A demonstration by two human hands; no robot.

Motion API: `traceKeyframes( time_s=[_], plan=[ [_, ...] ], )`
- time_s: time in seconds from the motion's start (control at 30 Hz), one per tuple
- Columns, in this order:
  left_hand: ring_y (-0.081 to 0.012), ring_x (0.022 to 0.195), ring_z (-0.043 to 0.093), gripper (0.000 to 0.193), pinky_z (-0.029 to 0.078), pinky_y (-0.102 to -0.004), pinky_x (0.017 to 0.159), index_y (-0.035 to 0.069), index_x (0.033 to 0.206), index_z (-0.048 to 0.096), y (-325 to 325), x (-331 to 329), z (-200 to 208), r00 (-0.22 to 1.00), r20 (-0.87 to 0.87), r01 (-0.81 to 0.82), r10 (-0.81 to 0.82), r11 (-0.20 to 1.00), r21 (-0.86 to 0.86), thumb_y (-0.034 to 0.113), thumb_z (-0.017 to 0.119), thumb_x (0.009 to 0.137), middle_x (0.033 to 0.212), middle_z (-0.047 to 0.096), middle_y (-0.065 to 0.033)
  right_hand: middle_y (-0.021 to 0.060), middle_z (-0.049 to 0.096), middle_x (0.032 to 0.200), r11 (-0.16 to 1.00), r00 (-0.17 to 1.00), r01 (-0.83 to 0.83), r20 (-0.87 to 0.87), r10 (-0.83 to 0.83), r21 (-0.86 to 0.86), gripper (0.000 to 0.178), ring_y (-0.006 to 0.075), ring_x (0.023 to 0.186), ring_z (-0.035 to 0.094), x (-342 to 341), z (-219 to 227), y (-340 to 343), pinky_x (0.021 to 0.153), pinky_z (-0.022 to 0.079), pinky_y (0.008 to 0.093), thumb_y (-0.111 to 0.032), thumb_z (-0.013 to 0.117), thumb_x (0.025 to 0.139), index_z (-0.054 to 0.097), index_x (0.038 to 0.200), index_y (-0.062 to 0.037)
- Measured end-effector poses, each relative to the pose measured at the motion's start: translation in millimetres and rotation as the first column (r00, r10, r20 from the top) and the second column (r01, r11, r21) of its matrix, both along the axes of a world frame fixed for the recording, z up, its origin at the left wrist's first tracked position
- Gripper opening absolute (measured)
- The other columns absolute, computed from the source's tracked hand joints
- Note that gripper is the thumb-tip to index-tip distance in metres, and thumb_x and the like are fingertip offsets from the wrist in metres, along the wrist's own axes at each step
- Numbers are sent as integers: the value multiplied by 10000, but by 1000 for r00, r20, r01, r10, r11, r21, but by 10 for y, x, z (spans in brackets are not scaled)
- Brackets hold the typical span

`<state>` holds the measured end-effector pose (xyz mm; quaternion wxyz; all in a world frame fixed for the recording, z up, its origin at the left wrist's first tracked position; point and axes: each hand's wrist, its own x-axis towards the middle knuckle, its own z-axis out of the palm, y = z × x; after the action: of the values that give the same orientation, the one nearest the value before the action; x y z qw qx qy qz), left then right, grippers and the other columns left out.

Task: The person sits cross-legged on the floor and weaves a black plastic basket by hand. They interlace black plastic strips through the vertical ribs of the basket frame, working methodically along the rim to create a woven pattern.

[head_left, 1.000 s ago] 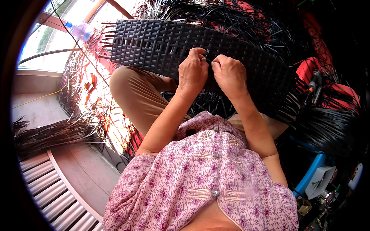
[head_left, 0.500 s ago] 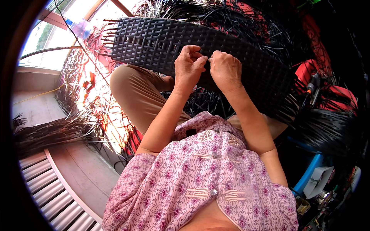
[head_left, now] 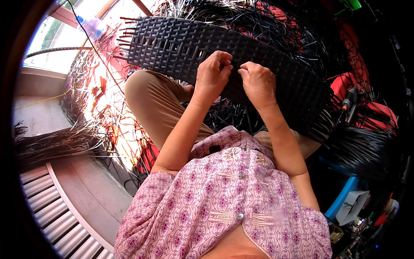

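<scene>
A long panel of dark woven wicker strips [head_left: 168,48] lies across my lap, with loose strip ends sticking out at its left and right ends. Over its middle, my left hand [head_left: 213,75] is closed, the fingertips curled in against the thumb. My right hand [head_left: 259,86] hovers just to the right, its thumb and forefinger pinched together, pointing at the left hand. A small gap separates the two hands. Whatever sits between the fingertips of either hand is hidden or too fine to make out against the dark weave.
Heaps of loose black strips [head_left: 198,13] lie beyond the panel, partly over red material. A bundle of strips [head_left: 56,144] rests at the left, near a slatted metal surface [head_left: 60,216]. On the right are a tool with an orange band [head_left: 345,103], more strips [head_left: 362,144] and a white container [head_left: 351,208].
My hands have drawn slightly apart, the right one moving right and a little nearer to me. The panel stays across my lap; the whole view has shifted slightly.
</scene>
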<state>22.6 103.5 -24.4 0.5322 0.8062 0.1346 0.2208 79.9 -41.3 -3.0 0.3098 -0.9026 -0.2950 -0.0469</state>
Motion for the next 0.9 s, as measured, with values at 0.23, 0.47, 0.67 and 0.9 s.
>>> traceKeyframes(
  time_s=[0.23,0.47,0.67,0.9],
  plan=[
    [-305,851,680,156,539,-406,760,142,1021,727,35,-15,138,994,-109,72,-20,865,497,180,716,870,955,638,-93,168,724,865,1000,999,-5,-33,5,-2,133,369,828,703,13,16,-20,736,547,470,-187,690,899,724,921,-60],
    [-325,862,674,163,534,-436,760,200,1076,717,15,-24,213,970,-244,134,7,821,555,232,665,926,991,615,-101,172,720,884,1000,1000,1,-20,-1,-25,126,369,849,698,14,2,-4,755,542,471,-173,681,900,718,923,-55],
    [-344,886,664,186,531,-455,776,204,1108,708,92,13,249,960,-276,189,-42,825,532,254,646,939,1018,603,-124,169,718,904,1000,999,-20,29,20,-16,119,373,860,692,48,-5,6,764,537,475,-155,661,909,717,930,-52],
    [-336,928,652,166,522,-443,811,169,1049,713,102,104,316,941,-334,234,-52,815,531,245,666,909,989,610,-122,163,725,925,999,1000,-12,19,12,-42,129,368,865,698,41,13,0,772,547,455,-150,664,921,714,981,-47]
  ],
)
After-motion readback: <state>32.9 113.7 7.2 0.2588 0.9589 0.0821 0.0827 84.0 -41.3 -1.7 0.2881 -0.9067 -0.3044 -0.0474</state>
